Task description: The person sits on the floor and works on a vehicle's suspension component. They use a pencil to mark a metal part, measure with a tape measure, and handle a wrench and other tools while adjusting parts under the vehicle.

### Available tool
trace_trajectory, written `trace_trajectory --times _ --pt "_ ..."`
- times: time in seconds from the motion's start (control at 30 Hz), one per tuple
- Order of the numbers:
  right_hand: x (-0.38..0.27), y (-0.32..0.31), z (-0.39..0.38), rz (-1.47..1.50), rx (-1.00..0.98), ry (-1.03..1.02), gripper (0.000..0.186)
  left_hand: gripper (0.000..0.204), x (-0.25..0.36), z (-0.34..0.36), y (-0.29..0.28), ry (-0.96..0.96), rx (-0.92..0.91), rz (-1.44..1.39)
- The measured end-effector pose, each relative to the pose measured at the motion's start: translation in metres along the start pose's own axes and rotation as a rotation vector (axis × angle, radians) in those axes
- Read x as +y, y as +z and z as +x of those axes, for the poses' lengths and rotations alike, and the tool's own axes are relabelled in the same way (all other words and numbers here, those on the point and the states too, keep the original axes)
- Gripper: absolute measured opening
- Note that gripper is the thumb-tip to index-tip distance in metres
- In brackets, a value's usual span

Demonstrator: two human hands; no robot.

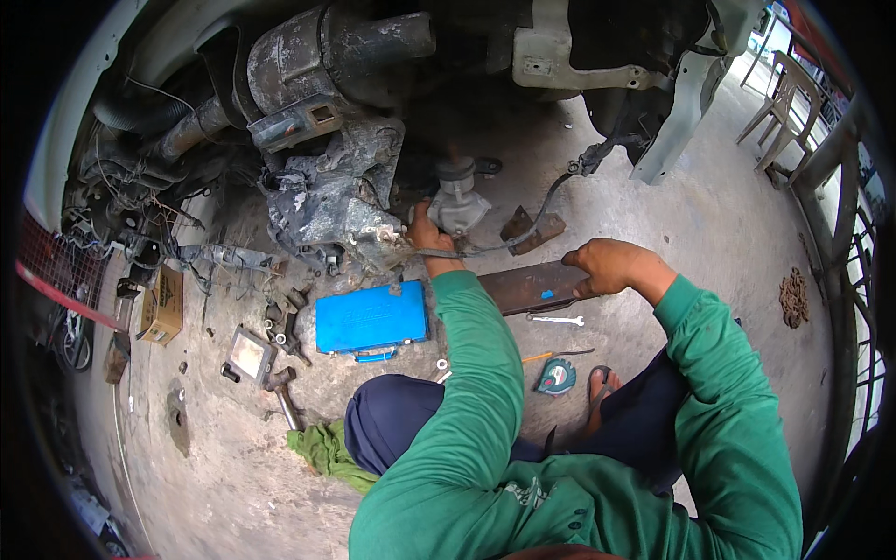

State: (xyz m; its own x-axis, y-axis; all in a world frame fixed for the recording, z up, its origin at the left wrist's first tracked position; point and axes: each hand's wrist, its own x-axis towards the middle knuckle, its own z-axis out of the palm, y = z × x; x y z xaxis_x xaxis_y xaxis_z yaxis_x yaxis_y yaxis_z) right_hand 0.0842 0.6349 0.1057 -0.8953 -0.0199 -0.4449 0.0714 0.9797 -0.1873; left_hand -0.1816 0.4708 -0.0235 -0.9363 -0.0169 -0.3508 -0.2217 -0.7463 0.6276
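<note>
Here's the left arm, reaching almost straight forward, green sleeve running up to the cuff, and the left hand (pixel 429 233) is raised at the side of a grey metal part (pixel 460 207), which sits just beyond it and to its right. Fingers point up along that part; some are hidden, so whether they grip it or merely touch it, I cannot tell. A dark cable (pixel 511 245) crosses right over the wrist and climbs away to the right. Close on the hand's left, a dirty metal bracket (pixel 336 201) hangs from the vehicle's underside.

Over to the right arm: elbow out wide, forearm angled back inward, back of the right hand (pixel 609 267) uppermost. It's closed around the right end of a dark metal bar (pixel 525 286), fingers over the far edge, thumb toward the near one. The bar stretches from this hand leftward to the left forearm, which covers its other end.

Between the two hands, a bit farther out, lies a rusty plate (pixel 533 230). Just nearer than the right hand, there's a wrench (pixel 556 320) on the concrete, and nearer again a tape measure (pixel 556 376). Left of the left forearm, a bright blue case (pixel 371 317) lies flat, its handle toward the person.
</note>
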Motion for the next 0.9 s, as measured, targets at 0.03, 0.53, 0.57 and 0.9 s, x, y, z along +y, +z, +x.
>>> trace_trajectory --times 0.03,0.53,0.57,0.9 --pt "0.001 0.0 -0.001 0.005 0.009 0.0 0.062 0.053 0.0 0.001 0.001 0.005 -0.002 0.011" --pt "0.003 -0.001 -0.003 0.008 0.019 -0.006 0.061 0.052 0.001 -0.001 0.0 -0.015 -0.054 -0.092" --pt "0.002 -0.003 -0.004 0.011 0.011 0.0 0.061 0.053 0.002 -0.003 0.0 -0.015 -0.052 -0.091" --pt "-0.001 -0.005 0.0 0.013 0.009 -0.017 0.063 0.023 -0.002 0.009 -0.008 0.053 -0.074 -0.058"
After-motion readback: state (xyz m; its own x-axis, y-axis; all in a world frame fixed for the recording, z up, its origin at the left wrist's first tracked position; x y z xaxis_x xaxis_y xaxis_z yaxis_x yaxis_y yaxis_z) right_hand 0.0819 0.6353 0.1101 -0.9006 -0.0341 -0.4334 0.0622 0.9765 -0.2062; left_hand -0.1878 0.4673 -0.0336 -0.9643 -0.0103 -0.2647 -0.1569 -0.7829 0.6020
